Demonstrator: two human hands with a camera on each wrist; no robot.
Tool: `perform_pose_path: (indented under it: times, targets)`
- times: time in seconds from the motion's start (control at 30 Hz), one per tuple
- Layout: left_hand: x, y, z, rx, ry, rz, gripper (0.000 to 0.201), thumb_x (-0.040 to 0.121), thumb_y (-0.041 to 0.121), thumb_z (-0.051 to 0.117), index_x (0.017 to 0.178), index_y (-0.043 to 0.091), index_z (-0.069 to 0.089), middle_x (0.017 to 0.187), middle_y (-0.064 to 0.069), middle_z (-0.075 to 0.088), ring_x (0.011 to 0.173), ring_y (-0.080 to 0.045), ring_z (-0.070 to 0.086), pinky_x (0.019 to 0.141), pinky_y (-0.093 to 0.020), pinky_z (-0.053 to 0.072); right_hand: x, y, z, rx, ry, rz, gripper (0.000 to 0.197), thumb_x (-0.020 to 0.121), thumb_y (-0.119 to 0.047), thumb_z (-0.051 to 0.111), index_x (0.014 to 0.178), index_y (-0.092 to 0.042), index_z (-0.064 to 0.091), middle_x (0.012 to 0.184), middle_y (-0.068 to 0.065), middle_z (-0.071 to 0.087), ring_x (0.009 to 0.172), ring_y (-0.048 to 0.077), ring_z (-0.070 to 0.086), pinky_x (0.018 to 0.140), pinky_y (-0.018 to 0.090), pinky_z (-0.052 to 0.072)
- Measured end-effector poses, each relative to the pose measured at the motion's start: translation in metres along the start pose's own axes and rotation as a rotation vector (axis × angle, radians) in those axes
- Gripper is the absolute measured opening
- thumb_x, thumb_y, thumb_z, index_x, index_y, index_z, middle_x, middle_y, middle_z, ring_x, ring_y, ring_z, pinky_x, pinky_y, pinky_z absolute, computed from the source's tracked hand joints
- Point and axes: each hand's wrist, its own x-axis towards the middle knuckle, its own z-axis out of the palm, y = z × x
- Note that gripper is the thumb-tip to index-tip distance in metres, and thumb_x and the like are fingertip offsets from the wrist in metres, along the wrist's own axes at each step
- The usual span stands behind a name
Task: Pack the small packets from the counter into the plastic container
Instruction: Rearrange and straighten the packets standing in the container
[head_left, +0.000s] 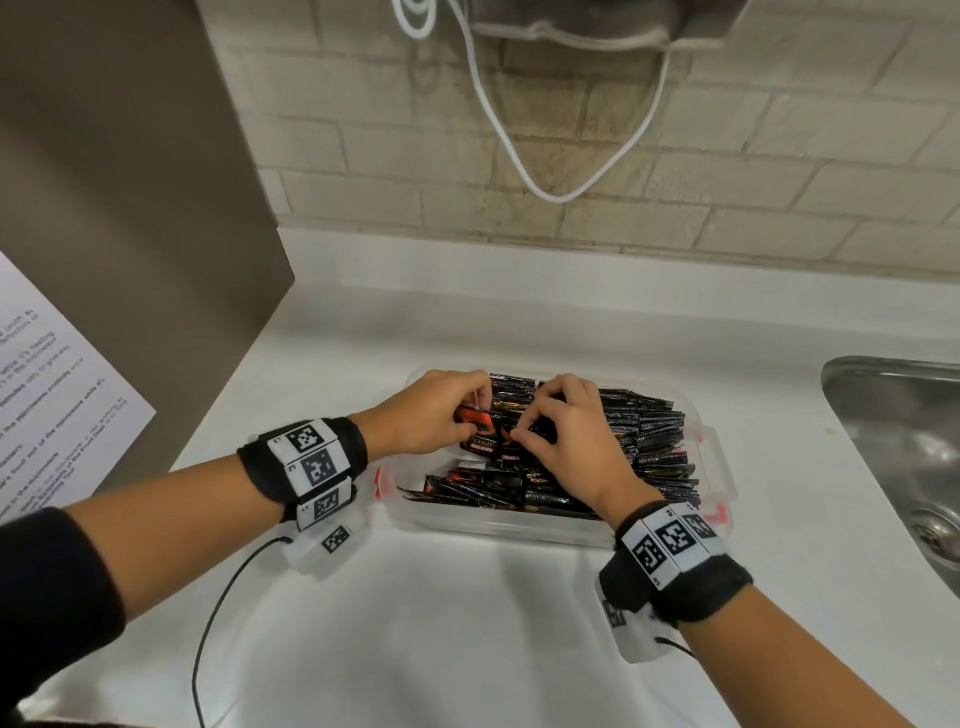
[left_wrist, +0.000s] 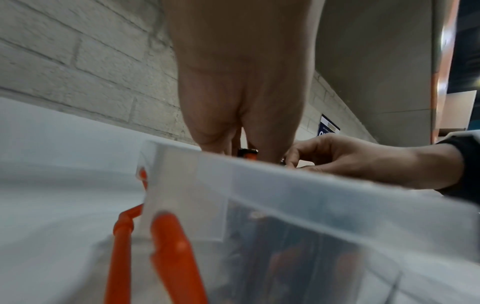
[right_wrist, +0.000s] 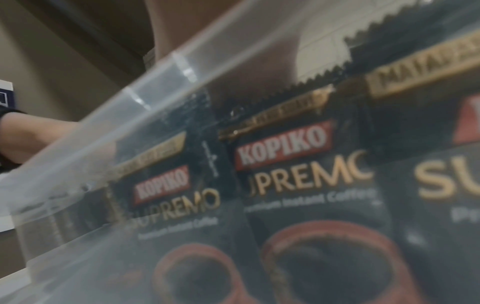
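Note:
A clear plastic container (head_left: 483, 527) with orange clips (left_wrist: 166, 257) sits on the white counter (head_left: 441, 623), nearly full of black coffee packets (head_left: 654, 441) standing in rows. Both hands are over its far left corner. My left hand (head_left: 475, 410) grips a small bunch of black and red packets (head_left: 485, 434) from the left. My right hand (head_left: 524, 431) pinches the same bunch from the right with curled fingers. In the right wrist view, packets (right_wrist: 298, 164) press against the container wall (right_wrist: 145, 107). The left wrist view shows my left hand (left_wrist: 241, 102) and right hand (left_wrist: 350, 160) above the rim (left_wrist: 311, 181).
A steel sink (head_left: 893, 441) lies to the right of the container. A white cable (head_left: 545, 182) hangs on the brick wall behind. A brown panel (head_left: 130, 208) with a printed notice (head_left: 52, 389) stands at the left. A black wire (head_left: 218, 613) trails from my left wrist.

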Motion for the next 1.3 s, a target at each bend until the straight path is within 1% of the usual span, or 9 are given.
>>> perform_pose_path:
  times: [0.2,0.37,0.43,0.53,0.6,0.73,0.97,1.13,1.3]
  targets:
    - [-0.005,-0.003,0.001,-0.049,0.019,0.025,0.025,0.083,0.001,0.068,0.095,0.018,0.054,0.093,0.000,0.064,0.085,-0.020,0.061,0.078,-0.040,0.052,0.000,-0.001,-0.001,0.036,0.010,0.021,0.010,0.085,-0.024,0.076,0.086,-0.015,0.072,0.108,-0.002,0.049,0.112,0.015,0.036,0.097,0.019,0.026]
    - [-0.006,0.001,0.002,0.000,-0.024,0.114,0.026,0.081,0.001,0.063,0.101,0.017,0.057,0.095,0.006,0.060,0.085,-0.008,0.055,0.075,-0.027,0.047,0.000,-0.002,-0.001,-0.006,-0.003,0.021,0.010,0.084,-0.017,0.075,0.083,-0.013,0.066,0.107,0.000,0.047,0.111,0.017,0.036,0.095,0.019,0.025]
    - [-0.006,0.004,0.001,0.070,-0.047,0.122,0.023,0.080,0.004,0.061,0.096,0.019,0.057,0.090,0.008,0.058,0.080,-0.008,0.052,0.072,-0.030,0.047,-0.001,-0.001,-0.001,-0.012,0.002,0.025,0.011,0.083,-0.015,0.074,0.081,-0.012,0.063,0.106,0.000,0.046,0.111,0.017,0.036,0.094,0.020,0.026]
    - [-0.004,0.007,-0.012,0.085,-0.031,0.074,0.016,0.080,0.007,0.061,0.085,0.021,0.055,0.080,0.004,0.063,0.071,-0.015,0.056,0.067,-0.035,0.048,-0.001,-0.002,0.001,-0.019,0.014,0.034,0.013,0.082,-0.015,0.073,0.082,-0.013,0.061,0.105,-0.001,0.045,0.109,0.016,0.036,0.094,0.022,0.030]
    - [-0.002,0.006,-0.024,0.052,0.013,0.023,0.016,0.080,0.008,0.064,0.082,0.021,0.055,0.076,0.000,0.065,0.065,-0.015,0.055,0.063,-0.031,0.045,0.000,-0.002,0.001,-0.025,0.018,0.042,0.014,0.082,-0.016,0.073,0.087,-0.014,0.060,0.106,0.000,0.044,0.109,0.016,0.036,0.096,0.025,0.033]
    - [-0.003,0.003,-0.036,0.016,0.043,-0.061,0.024,0.079,0.005,0.067,0.073,0.014,0.046,0.062,0.005,0.049,0.056,-0.008,0.040,0.056,-0.025,0.033,-0.001,-0.003,-0.002,-0.002,0.008,0.012,0.024,0.081,-0.019,0.071,0.103,-0.019,0.061,0.111,0.000,0.043,0.111,0.016,0.036,0.100,0.033,0.038]
    - [-0.002,-0.003,-0.034,-0.008,0.036,-0.131,0.029,0.079,0.006,0.071,0.066,0.015,0.046,0.068,-0.005,0.056,0.063,-0.015,0.047,0.062,-0.030,0.037,-0.001,-0.005,-0.006,-0.063,0.071,-0.015,0.022,0.082,-0.036,0.075,0.097,-0.022,0.070,0.109,-0.003,0.051,0.117,0.021,0.038,0.101,0.041,0.033]
    - [-0.003,-0.004,-0.028,0.138,-0.039,-0.115,0.033,0.082,0.009,0.071,0.072,0.028,0.047,0.068,0.010,0.053,0.060,-0.006,0.046,0.055,-0.023,0.034,0.004,-0.007,-0.010,-0.085,0.110,-0.013,0.013,0.083,-0.033,0.073,0.088,-0.024,0.064,0.097,-0.011,0.057,0.103,0.014,0.038,0.084,0.033,0.025]
    - [-0.003,-0.002,-0.028,0.155,-0.019,-0.113,0.037,0.080,0.005,0.071,0.075,0.029,0.042,0.066,0.005,0.050,0.057,-0.011,0.044,0.053,-0.026,0.034,0.013,-0.012,-0.022,-0.117,-0.007,-0.030,0.012,0.087,-0.030,0.071,0.096,-0.027,0.065,0.085,-0.014,0.062,0.091,0.011,0.048,0.089,0.036,0.030]
